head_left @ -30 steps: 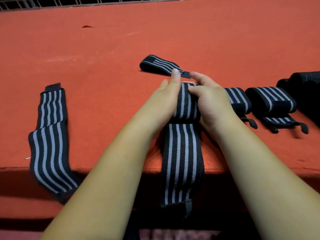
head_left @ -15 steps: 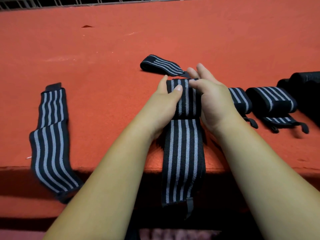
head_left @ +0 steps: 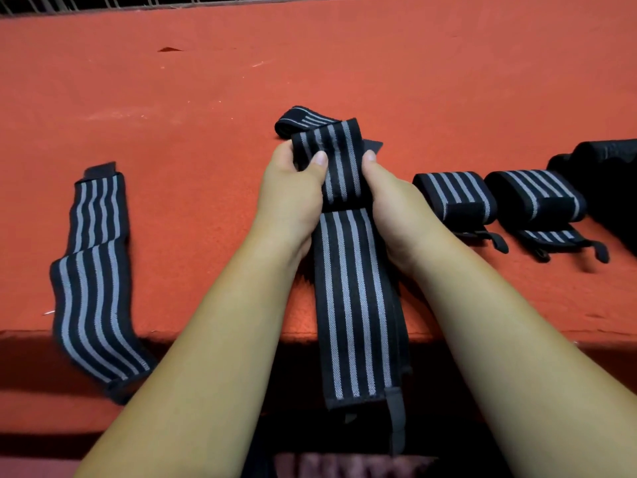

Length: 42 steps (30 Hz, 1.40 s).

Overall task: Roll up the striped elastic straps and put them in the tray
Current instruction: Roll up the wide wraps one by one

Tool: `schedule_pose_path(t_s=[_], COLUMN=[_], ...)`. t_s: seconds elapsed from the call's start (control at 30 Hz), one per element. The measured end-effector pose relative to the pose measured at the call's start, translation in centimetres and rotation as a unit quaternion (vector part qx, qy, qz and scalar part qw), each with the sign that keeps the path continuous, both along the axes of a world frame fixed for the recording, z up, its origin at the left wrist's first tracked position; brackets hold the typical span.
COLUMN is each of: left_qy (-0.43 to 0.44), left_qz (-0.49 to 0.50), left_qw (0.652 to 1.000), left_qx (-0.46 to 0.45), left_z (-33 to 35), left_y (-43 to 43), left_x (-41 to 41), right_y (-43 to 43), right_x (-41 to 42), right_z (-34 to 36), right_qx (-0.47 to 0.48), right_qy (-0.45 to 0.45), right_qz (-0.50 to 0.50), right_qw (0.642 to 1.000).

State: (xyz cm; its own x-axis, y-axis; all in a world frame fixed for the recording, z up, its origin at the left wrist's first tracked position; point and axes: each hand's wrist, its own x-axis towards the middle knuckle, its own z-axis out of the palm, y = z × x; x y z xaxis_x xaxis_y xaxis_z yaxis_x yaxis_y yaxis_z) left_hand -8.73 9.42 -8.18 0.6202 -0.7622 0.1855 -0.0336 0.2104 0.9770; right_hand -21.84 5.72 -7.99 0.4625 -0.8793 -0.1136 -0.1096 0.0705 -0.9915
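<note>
Gripping the half-rolled striped strap (head_left: 339, 167) between left hand (head_left: 293, 205) and right hand (head_left: 393, 208), pressing both thumbs on top, trailing its loose tail over the tabletop (head_left: 206, 132) edge.

The left forearm (head_left: 213, 339) and right forearm (head_left: 499, 322) are stretched forward from the lower edge, drawn in toward each other. The left hand (head_left: 293, 198) and right hand (head_left: 393, 208) are held close together, fingers curled (thumbs laid on top, pointing away), and the rolled strap (head_left: 339, 160) is gripped between them.
</note>
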Motion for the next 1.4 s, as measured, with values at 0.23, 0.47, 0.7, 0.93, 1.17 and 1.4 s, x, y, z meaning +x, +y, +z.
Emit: schedule_pose_path(t_s=[0.23, 0.47, 0.7, 0.93, 1.17, 1.4], left_qy=[0.004, -0.060, -0.087, -0.047, 0.064, 0.118], left_qz=[-0.022, -0.009, -0.122, -0.169, -0.137, -0.157], left_qw=[0.999, 0.995, 0.987, 0.984, 0.988, 0.978], left_qx=[-0.028, -0.073, -0.059, -0.028, 0.036, 0.064], left_z=[-0.5, -0.4, 0.4, 0.5, -0.1, 0.2], left_y=[0.0, 0.3, 1.6, 1.7, 1.3, 1.4], left_x=[0.7, 1.0, 1.1, 1.4, -0.3, -1.7], right_y=[-0.4, -0.4, -1.4, -1.4, -1.5, -0.7], right_x=[-0.3, -0.7, -0.8, -1.2, -0.5, -0.6], right_z=[-0.2, 0.1, 0.7, 0.4, -0.3, 0.1], right_qx=[-0.032, -0.023, 0.104, 0.075, -0.031, -0.098], right_qy=[0.088, 0.090, -0.122, -0.170, -0.117, -0.034], right_qz=[-0.011, -0.045, -0.029, -0.018, -0.054, -0.037], right_qw=[0.996, 0.995, 0.987, 0.982, 0.991, 0.994])
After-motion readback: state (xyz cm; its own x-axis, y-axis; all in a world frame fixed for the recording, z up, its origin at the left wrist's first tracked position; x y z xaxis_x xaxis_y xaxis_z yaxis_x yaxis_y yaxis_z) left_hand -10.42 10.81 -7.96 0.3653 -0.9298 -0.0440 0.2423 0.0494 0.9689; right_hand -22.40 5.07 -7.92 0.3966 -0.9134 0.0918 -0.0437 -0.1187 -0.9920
